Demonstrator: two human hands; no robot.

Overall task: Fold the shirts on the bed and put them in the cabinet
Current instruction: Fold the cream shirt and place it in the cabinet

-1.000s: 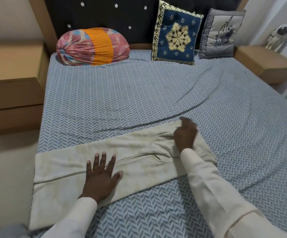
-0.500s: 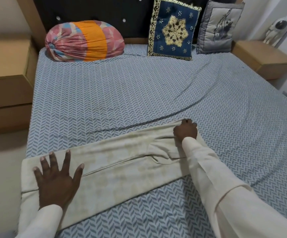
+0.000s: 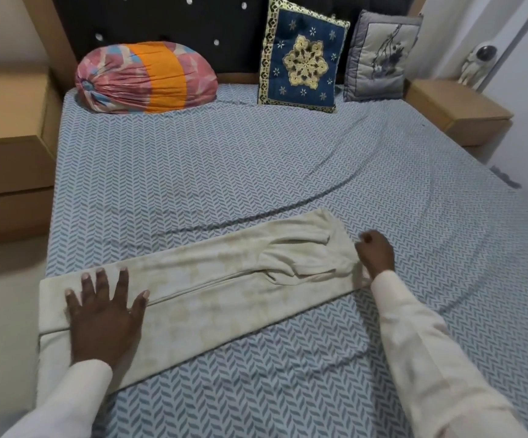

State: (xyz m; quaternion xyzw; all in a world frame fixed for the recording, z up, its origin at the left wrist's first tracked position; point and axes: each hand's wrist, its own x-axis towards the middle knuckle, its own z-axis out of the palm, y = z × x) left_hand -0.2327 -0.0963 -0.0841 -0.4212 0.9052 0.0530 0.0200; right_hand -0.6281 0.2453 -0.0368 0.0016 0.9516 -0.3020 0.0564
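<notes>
A cream shirt (image 3: 212, 289), folded lengthwise into a long strip, lies across the near part of the bed (image 3: 224, 172), with its left end hanging over the bed's left edge. My left hand (image 3: 104, 314) presses flat on the strip's left end, fingers spread. My right hand (image 3: 376, 254) sits at the strip's right end with curled fingers and pinches the fabric edge there. A folded sleeve lies bunched on top of the shirt just left of that hand. No cabinet is in view.
A pink and orange bolster (image 3: 145, 77), a blue embroidered cushion (image 3: 302, 58) and a grey cushion (image 3: 379, 55) line the headboard. Wooden bedside units stand at the left (image 3: 9, 147) and the right (image 3: 455, 112). A small white figurine (image 3: 477, 64) stands at the far right.
My left hand slid from the middle of the shirt to its left end. My right hand moved off the tucked sleeve to the shirt's right edge.
</notes>
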